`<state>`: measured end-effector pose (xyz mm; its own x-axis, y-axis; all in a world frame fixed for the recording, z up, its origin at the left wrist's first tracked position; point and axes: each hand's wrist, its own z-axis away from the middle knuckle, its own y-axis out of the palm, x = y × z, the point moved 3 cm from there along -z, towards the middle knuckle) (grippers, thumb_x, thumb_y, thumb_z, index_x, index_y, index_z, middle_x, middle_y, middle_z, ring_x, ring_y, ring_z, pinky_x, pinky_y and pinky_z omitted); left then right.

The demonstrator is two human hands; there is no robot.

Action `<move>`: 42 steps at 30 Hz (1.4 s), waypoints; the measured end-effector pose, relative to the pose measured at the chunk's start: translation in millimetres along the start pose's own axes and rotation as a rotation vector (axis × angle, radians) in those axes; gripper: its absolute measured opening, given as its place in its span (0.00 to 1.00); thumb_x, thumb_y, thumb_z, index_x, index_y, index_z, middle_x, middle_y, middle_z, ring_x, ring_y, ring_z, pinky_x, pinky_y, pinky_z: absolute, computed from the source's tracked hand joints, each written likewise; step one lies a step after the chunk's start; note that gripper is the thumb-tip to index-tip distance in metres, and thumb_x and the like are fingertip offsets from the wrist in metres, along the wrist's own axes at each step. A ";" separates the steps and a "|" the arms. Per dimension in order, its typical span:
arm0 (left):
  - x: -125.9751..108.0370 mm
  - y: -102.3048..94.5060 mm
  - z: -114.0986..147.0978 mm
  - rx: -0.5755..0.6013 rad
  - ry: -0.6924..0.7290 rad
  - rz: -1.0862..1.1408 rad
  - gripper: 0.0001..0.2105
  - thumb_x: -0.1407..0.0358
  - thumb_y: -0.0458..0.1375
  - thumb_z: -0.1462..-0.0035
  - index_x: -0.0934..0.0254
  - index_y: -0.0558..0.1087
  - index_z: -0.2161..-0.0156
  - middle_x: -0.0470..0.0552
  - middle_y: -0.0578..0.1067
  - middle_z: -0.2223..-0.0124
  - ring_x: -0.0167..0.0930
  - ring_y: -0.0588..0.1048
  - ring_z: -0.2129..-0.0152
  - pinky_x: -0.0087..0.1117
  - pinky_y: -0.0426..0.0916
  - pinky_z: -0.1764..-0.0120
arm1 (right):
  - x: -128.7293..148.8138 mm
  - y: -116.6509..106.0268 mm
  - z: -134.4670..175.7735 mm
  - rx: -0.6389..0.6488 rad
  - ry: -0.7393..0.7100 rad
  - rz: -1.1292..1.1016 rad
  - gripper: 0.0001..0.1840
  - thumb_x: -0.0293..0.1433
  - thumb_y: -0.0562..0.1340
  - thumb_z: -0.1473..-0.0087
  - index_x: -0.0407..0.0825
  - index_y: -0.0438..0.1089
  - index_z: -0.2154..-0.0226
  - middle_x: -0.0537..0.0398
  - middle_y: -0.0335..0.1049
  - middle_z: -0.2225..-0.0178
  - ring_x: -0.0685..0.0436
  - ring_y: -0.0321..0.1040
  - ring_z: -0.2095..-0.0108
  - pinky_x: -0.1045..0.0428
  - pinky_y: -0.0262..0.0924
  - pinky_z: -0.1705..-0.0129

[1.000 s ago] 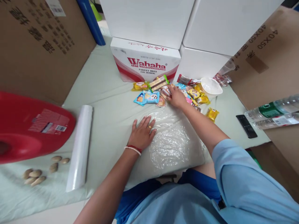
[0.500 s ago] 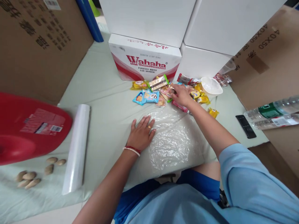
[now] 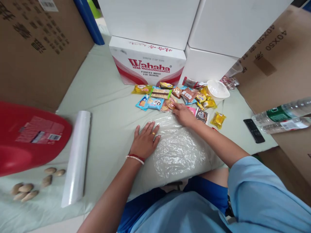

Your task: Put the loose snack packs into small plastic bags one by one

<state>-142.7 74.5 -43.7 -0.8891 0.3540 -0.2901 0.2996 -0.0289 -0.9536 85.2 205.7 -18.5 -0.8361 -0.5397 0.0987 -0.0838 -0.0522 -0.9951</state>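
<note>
My left hand (image 3: 144, 142) lies flat with spread fingers at the left edge of a clear plastic sheet (image 3: 179, 152). My right hand (image 3: 184, 116) has its fingers bent together at the edge of a pink snack packet (image 3: 170, 102), pinching it at the near side of a pile of wrapped snacks. Around it lie a blue snack packet (image 3: 155, 103), a green-edged snack bar (image 3: 160, 94), a brown packet (image 3: 189, 94) and a dark packet with white lettering (image 3: 202, 115). A yellow packet (image 3: 218, 120) sits apart on the right.
A Wahaha carton (image 3: 148, 64) and white boxes stand behind the snacks. A white bowl (image 3: 218, 89), phone (image 3: 254, 130) and plastic bottles (image 3: 279, 114) are to the right. On the left are a film roll (image 3: 77, 158), a red container (image 3: 31, 136) and several brown nut-like pieces (image 3: 26, 187).
My right hand has drawn back toward me from the middle of the pile. The green-edged bar now lies lower and flatter, and more packets show. My left hand stays on the sheet.
</note>
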 end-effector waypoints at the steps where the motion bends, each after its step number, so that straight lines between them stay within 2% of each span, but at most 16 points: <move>1: 0.0 -0.1 0.0 -0.001 0.001 0.002 0.25 0.57 0.46 0.27 0.58 0.64 0.29 0.58 0.58 0.25 0.45 0.58 0.28 0.64 0.45 0.28 | -0.9 1.1 3.1 0.000 0.000 -0.016 0.19 0.29 0.54 0.31 0.45 0.79 0.49 0.42 0.60 0.30 0.32 0.60 0.37 0.38 0.58 0.34; 7: 1.0 1.9 -0.1 -0.016 0.014 0.004 0.25 0.57 0.46 0.27 0.58 0.64 0.29 0.58 0.58 0.25 0.45 0.58 0.28 0.64 0.45 0.29 | 2.5 8.5 14.2 -0.003 -0.026 -0.145 0.18 0.30 0.54 0.31 0.46 0.80 0.53 0.42 0.61 0.30 0.33 0.61 0.34 0.37 0.56 0.32; 9: 1.6 2.7 -0.4 -0.014 0.014 -0.006 0.26 0.56 0.45 0.26 0.59 0.64 0.29 0.58 0.58 0.25 0.45 0.58 0.28 0.64 0.45 0.29 | 2.9 8.3 16.8 -0.021 -0.080 -0.208 0.19 0.29 0.54 0.32 0.48 0.78 0.48 0.43 0.62 0.30 0.34 0.61 0.33 0.38 0.55 0.31; 11: 1.9 2.8 -0.8 -0.009 0.009 -0.011 0.26 0.56 0.44 0.26 0.59 0.64 0.29 0.58 0.58 0.25 0.44 0.58 0.28 0.64 0.45 0.29 | -5.3 2.1 17.0 -0.105 -0.100 -0.252 0.23 0.30 0.55 0.33 0.49 0.73 0.40 0.44 0.61 0.29 0.36 0.59 0.31 0.37 0.54 0.30; 13: 1.9 2.1 -1.0 -0.001 0.005 -0.011 0.26 0.56 0.44 0.26 0.59 0.64 0.29 0.58 0.59 0.25 0.45 0.58 0.28 0.64 0.46 0.29 | -27.0 -10.5 13.3 -0.278 0.040 -0.252 0.29 0.32 0.55 0.33 0.49 0.65 0.33 0.43 0.57 0.27 0.36 0.52 0.27 0.35 0.49 0.27; 15: 1.7 1.4 -1.0 0.011 0.007 -0.015 0.26 0.56 0.44 0.27 0.59 0.64 0.29 0.57 0.59 0.25 0.45 0.58 0.28 0.64 0.46 0.29 | -56.6 -22.9 7.7 -0.437 0.347 -0.230 0.33 0.35 0.55 0.33 0.44 0.57 0.29 0.38 0.52 0.26 0.33 0.46 0.25 0.32 0.44 0.26; 17: 1.8 1.0 -1.0 0.019 0.005 -0.023 0.26 0.56 0.44 0.27 0.60 0.64 0.29 0.57 0.58 0.25 0.44 0.58 0.28 0.64 0.47 0.29 | -77.4 -26.9 0.4 -0.431 0.601 -0.231 0.36 0.36 0.55 0.34 0.37 0.55 0.29 0.30 0.52 0.27 0.29 0.46 0.26 0.30 0.44 0.26; 18: 2.1 1.1 -1.1 0.020 0.002 -0.026 0.26 0.56 0.43 0.27 0.60 0.64 0.29 0.57 0.58 0.25 0.44 0.58 0.28 0.64 0.47 0.29 | -80.3 -24.9 -4.4 -0.369 0.643 -0.238 0.36 0.37 0.56 0.34 0.35 0.55 0.30 0.28 0.55 0.29 0.27 0.49 0.27 0.30 0.46 0.27; 21: 2.8 2.0 -1.3 0.014 -0.001 -0.025 0.26 0.56 0.44 0.27 0.60 0.64 0.29 0.57 0.59 0.25 0.45 0.59 0.28 0.65 0.47 0.30 | -59.1 -8.9 -17.2 -0.183 0.513 -0.231 0.37 0.35 0.58 0.36 0.36 0.57 0.30 0.29 0.59 0.31 0.26 0.53 0.29 0.31 0.49 0.28; 25: 2.4 2.3 -1.5 0.008 0.004 -0.024 0.26 0.56 0.44 0.27 0.61 0.64 0.29 0.57 0.59 0.25 0.45 0.59 0.28 0.65 0.46 0.29 | -11.7 12.6 -19.6 -0.095 0.385 -0.185 0.36 0.33 0.56 0.36 0.33 0.57 0.30 0.29 0.55 0.28 0.27 0.49 0.27 0.33 0.44 0.26; 29: 1.9 1.5 -1.4 0.017 -0.001 -0.024 0.27 0.56 0.44 0.27 0.60 0.64 0.29 0.57 0.59 0.25 0.45 0.59 0.28 0.64 0.46 0.29 | 2.3 12.3 -13.8 -0.029 0.337 -0.158 0.34 0.34 0.56 0.33 0.32 0.58 0.30 0.29 0.57 0.29 0.29 0.50 0.27 0.37 0.44 0.25; 33: 2.0 1.1 -1.6 0.016 -0.008 -0.020 0.26 0.56 0.44 0.27 0.59 0.64 0.29 0.57 0.59 0.25 0.44 0.59 0.28 0.63 0.45 0.29 | -7.9 -0.2 -1.5 -0.049 0.247 -0.175 0.32 0.36 0.59 0.34 0.39 0.64 0.32 0.33 0.60 0.31 0.30 0.55 0.30 0.38 0.48 0.27; 35: 1.8 0.7 -1.6 0.019 -0.007 -0.017 0.26 0.56 0.44 0.27 0.59 0.64 0.29 0.57 0.59 0.25 0.44 0.58 0.28 0.63 0.44 0.28 | -16.1 -6.8 8.4 -0.059 0.147 -0.211 0.35 0.38 0.64 0.38 0.43 0.65 0.32 0.36 0.58 0.29 0.31 0.54 0.29 0.36 0.49 0.27; 37: 1.6 0.1 -1.6 0.023 -0.004 -0.014 0.26 0.56 0.44 0.27 0.58 0.64 0.29 0.57 0.59 0.25 0.44 0.58 0.28 0.63 0.45 0.29 | -31.5 -14.3 20.6 -0.066 0.101 -0.255 0.36 0.36 0.68 0.42 0.47 0.67 0.33 0.39 0.61 0.30 0.31 0.57 0.30 0.36 0.51 0.28; 39: 1.2 -0.5 -1.5 0.026 0.000 -0.008 0.26 0.56 0.44 0.27 0.58 0.64 0.29 0.57 0.59 0.25 0.44 0.58 0.28 0.63 0.45 0.29 | -58.8 -24.1 34.6 -0.129 0.222 -0.316 0.28 0.34 0.66 0.41 0.47 0.73 0.40 0.40 0.71 0.37 0.32 0.66 0.36 0.36 0.57 0.32; 42: 0.9 -1.0 -1.5 0.020 0.003 -0.007 0.26 0.56 0.43 0.27 0.59 0.64 0.29 0.57 0.59 0.25 0.45 0.59 0.28 0.64 0.46 0.29 | -109.2 -40.4 60.0 -0.309 0.537 -0.455 0.18 0.33 0.59 0.39 0.45 0.78 0.50 0.43 0.81 0.54 0.36 0.77 0.52 0.38 0.69 0.45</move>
<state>-143.2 76.2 -42.9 -0.8901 0.3572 -0.2829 0.2863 -0.0446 -0.9571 212.5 216.4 10.8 -0.8252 -0.0353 0.5637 -0.5639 0.1080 -0.8188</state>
